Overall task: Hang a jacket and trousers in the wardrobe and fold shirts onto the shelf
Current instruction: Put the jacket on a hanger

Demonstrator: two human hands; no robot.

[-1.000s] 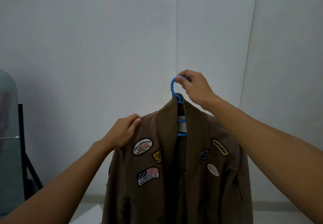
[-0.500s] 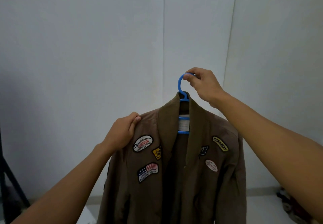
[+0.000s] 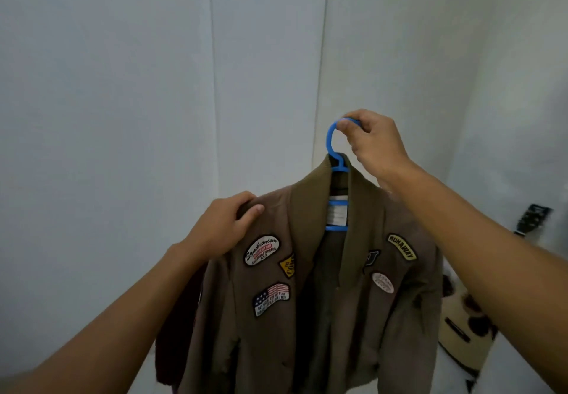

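Since half a second ago the view has swung to the right: a guitar (image 3: 461, 329) now shows at 4 o'clock, behind the right forearm, and the dark stand that stood at the 8 o'clock edge is gone. Both hands hold the jacket (image 3: 307, 301) much as before, high in front of the white wall (image 3: 123, 117).

At 9 o'clock of the jacket, the left hand (image 3: 221, 227) grips the shoulder, its fingers curled over the top edge of the cloth and its thumb pressed on the front. A dark red garment (image 3: 178, 326) hangs at 7 o'clock, just behind the jacket's sleeve. The jacket hangs open down the middle, with sewn patches on both chest panels. At 12 o'clock of the collar rises the blue hanger (image 3: 332, 145); the right hand (image 3: 375, 145) pinches the top of its hook between thumb and curled fingers.
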